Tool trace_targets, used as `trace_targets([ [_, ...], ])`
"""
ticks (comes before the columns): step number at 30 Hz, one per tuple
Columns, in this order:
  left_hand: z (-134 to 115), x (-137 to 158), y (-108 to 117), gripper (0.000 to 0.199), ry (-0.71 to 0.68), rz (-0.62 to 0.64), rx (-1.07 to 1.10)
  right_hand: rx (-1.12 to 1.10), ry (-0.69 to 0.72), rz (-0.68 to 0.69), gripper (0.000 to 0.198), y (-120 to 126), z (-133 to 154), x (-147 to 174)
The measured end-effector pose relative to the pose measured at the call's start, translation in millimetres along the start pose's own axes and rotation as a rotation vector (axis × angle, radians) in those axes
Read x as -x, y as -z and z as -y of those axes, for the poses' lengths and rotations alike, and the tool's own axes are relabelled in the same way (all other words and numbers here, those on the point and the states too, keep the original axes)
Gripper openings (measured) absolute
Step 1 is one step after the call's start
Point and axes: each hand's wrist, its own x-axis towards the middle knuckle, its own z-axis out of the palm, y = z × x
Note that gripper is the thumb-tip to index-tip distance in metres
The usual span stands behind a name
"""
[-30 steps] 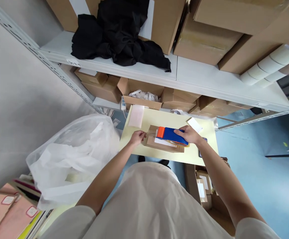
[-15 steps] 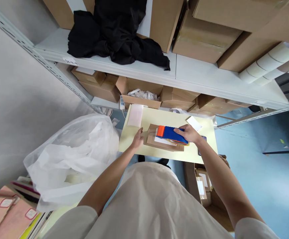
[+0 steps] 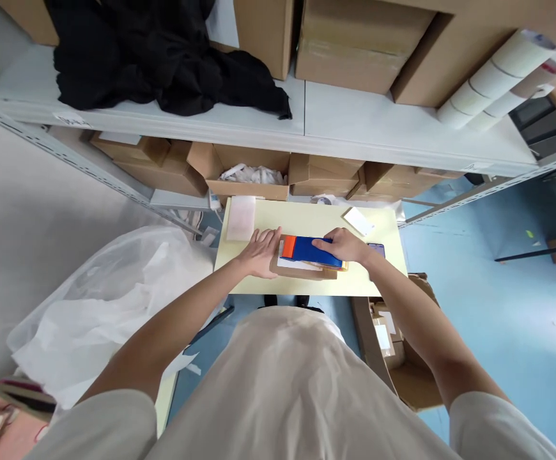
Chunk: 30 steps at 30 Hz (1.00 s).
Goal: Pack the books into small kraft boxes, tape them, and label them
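Observation:
A small brown cardboard box (image 3: 301, 273) with a white label (image 3: 286, 263) on top lies on the pale yellow table (image 3: 287, 220). My right hand (image 3: 346, 246) is wrapped round a blue tape dispenser (image 3: 314, 249) with an orange front end, held over the box and hiding much of its top. Whether the dispenser touches the box I cannot tell. Against the box's left end rests my left hand (image 3: 261, 253), fingers stretched out and spread, with nothing grasped.
On the table lie a pale pink packet (image 3: 241, 218), a white card (image 3: 358, 221) and a phone (image 3: 378, 250). Behind stands a shelf (image 3: 388, 137) with boxes. A white plastic bag (image 3: 100, 306) is at left, an open carton (image 3: 419, 377) at lower right.
My left hand has come onto the left end of the box and its fingers have spread. The dispenser stays in my right hand over the box. The view has shifted.

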Motion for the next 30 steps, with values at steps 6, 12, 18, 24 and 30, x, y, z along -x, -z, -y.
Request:
trace_targets([
  [6,-3,0,3,0.124,0.012,-0.013,0.001,-0.061,-0.107,0.09,0.058,26,-84,20],
  [12,-7,2,8,0.118,0.041,-0.001,-0.028,-0.116,-0.13,0.088,0.051,23,-160,23],
  [18,-45,-16,0,0.122,0.045,-0.013,-0.057,-0.134,-0.022,0.034,0.051,14,-173,4],
  [24,-111,-76,-15,0.124,0.022,0.018,-0.005,-0.189,0.082,0.077,0.05,6,-176,-11],
  [30,-121,-88,-16,0.111,0.052,0.027,0.0,-0.27,0.102,0.144,0.049,5,-193,-14],
])
